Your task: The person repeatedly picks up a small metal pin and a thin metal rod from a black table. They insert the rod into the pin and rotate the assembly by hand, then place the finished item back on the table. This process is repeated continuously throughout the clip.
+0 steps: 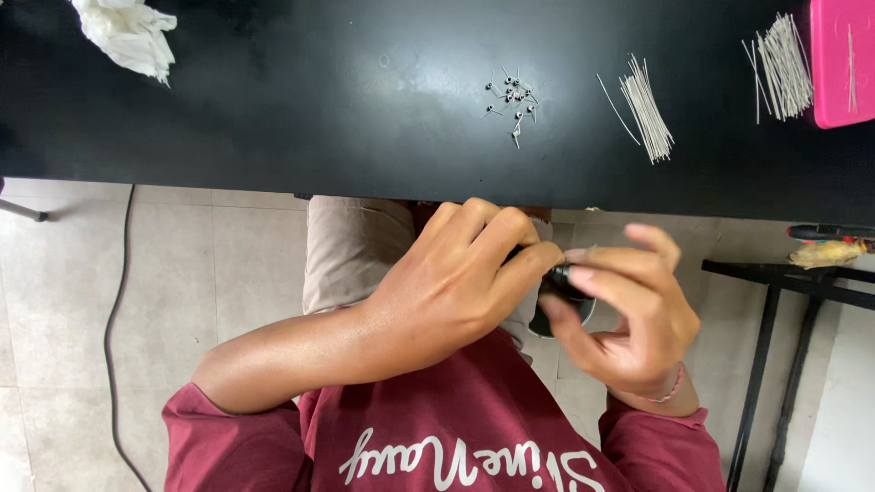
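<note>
Both hands meet over my lap, just below the edge of a black table. My left hand curls its fingers round a small dark tool, mostly hidden between the two hands. My right hand pinches at the tip of the same tool with thumb and forefinger; a thin pale wire end shows there, blurred. On the table lie a small cluster of bent wire loops and a bundle of straight thin wires.
A crumpled white cloth lies at the table's far left. A second wire bundle rests beside a pink tray at the right. A black stand holds small items at right. A cable runs across the tiled floor.
</note>
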